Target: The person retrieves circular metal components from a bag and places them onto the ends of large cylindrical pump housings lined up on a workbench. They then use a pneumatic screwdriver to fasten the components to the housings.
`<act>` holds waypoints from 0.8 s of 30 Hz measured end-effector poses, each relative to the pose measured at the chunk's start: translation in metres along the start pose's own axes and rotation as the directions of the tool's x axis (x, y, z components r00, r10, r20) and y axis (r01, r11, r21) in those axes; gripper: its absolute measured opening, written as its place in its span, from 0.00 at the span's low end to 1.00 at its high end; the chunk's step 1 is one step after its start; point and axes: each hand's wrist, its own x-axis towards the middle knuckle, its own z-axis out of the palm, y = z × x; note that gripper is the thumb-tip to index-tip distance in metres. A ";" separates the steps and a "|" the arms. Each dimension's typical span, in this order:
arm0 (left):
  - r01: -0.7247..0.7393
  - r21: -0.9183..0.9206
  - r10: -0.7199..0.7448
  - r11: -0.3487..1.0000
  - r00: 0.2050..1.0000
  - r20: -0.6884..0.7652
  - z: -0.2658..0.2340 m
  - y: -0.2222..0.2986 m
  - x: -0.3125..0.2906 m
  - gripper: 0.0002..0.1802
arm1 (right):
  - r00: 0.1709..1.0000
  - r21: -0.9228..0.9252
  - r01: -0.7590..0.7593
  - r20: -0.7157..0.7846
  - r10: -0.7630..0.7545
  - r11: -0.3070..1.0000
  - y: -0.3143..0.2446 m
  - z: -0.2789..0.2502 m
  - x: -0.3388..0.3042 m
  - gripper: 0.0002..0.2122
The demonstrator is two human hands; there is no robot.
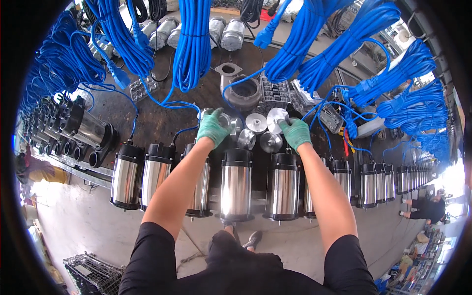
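Note:
My left hand (214,128), in a green glove, has its fingers curled at a silver round metal part beside the cluster; part of that piece is hidden under the glove. My right hand (296,132), gloved the same way, grips the edge of a tilted metal impeller (276,118). Between the hands lie more silver impellers, one face up with a central hub (255,122) and another (270,142) nearer to me. Just below them stands a shiny steel motor cylinder (236,184) with a black top.
Motor cylinders (128,177) line the bench's near edge. A grey cast pump housing (243,93) sits behind the impellers, beside a tray of small metal parts (276,91). Bundles of blue cable (192,46) hang overhead. Black-flanged cylinders (88,130) lie at left; another person (427,209) is far right.

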 end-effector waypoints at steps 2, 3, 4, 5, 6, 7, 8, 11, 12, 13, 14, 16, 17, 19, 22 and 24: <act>-0.017 0.086 0.016 0.996 1.000 0.016 -0.009 -0.005 -0.001 0.46 | 0.987 0.242 -0.160 0.057 0.151 0.957 -0.012 -0.028 -0.024 0.24; -0.055 0.097 0.052 0.994 0.998 0.036 -0.009 0.018 -0.002 0.46 | 0.978 0.353 -0.188 -0.022 0.209 0.917 0.027 -0.028 -0.033 0.21; -0.064 0.129 0.060 0.990 0.998 0.037 -0.016 0.024 -0.004 0.46 | 0.930 0.622 -0.352 0.147 0.337 0.699 0.027 -0.038 -0.046 0.20; -0.058 0.134 0.051 0.989 0.997 0.055 -0.020 0.025 -0.004 0.44 | 0.907 0.728 -0.382 0.178 0.381 0.570 0.027 -0.047 -0.062 0.20; -0.114 0.186 0.112 0.976 0.993 0.021 -0.025 0.020 -0.002 0.43 | 0.886 0.814 -0.393 0.212 0.412 0.427 0.022 -0.058 -0.078 0.19; -0.143 0.181 0.143 0.973 0.990 0.011 -0.027 0.024 -0.003 0.41 | 0.869 0.834 -0.415 0.244 0.431 0.364 0.026 -0.070 -0.098 0.19; -0.171 0.177 0.174 0.969 0.985 0.001 -0.029 0.028 -0.003 0.40 | 0.850 0.850 -0.433 0.275 0.449 0.299 0.034 -0.080 -0.120 0.19; -0.097 -0.553 0.054 0.828 0.994 -0.093 -0.021 -0.008 0.020 0.35 | 0.839 0.904 -0.400 0.293 0.459 0.154 0.048 -0.084 -0.187 0.22; 0.047 -0.888 -0.089 0.458 0.996 0.007 -0.016 -0.020 0.027 0.33 | 0.830 0.907 -0.405 0.313 0.461 0.114 0.054 -0.086 -0.208 0.24; 0.295 -0.894 -0.280 0.337 0.938 0.204 -0.031 0.022 0.022 0.28 | 0.793 0.901 -0.422 0.312 0.524 0.101 0.069 -0.096 -0.237 0.25; 0.340 -0.934 -0.268 0.111 0.915 0.301 -0.042 -0.010 0.039 0.25 | 0.775 0.891 -0.445 0.337 0.534 0.084 0.067 -0.097 -0.253 0.26; 0.413 -0.903 -0.150 -0.120 0.892 0.427 -0.055 -0.010 0.043 0.26 | 0.810 0.910 -0.407 0.321 0.491 0.077 0.076 -0.101 -0.288 0.27; 0.439 -0.890 -0.192 -0.126 0.869 0.456 -0.061 -0.008 0.040 0.30 | 0.812 0.924 -0.379 0.307 0.496 0.049 0.082 -0.098 -0.302 0.28; 0.485 -0.869 -0.147 -0.097 0.857 0.494 -0.083 0.027 0.010 0.32 | 0.807 0.944 -0.330 0.281 0.520 0.002 0.084 -0.102 -0.327 0.29; 0.525 -0.848 -0.107 -0.072 0.841 0.530 -0.103 0.041 -0.022 0.36 | 0.794 0.961 -0.265 0.266 0.547 -0.082 0.083 -0.100 -0.344 0.29; 0.522 -0.849 -0.132 -0.076 0.839 0.528 -0.102 0.049 -0.042 0.37 | 0.762 0.968 -0.213 0.249 0.597 -0.131 0.075 -0.100 -0.349 0.29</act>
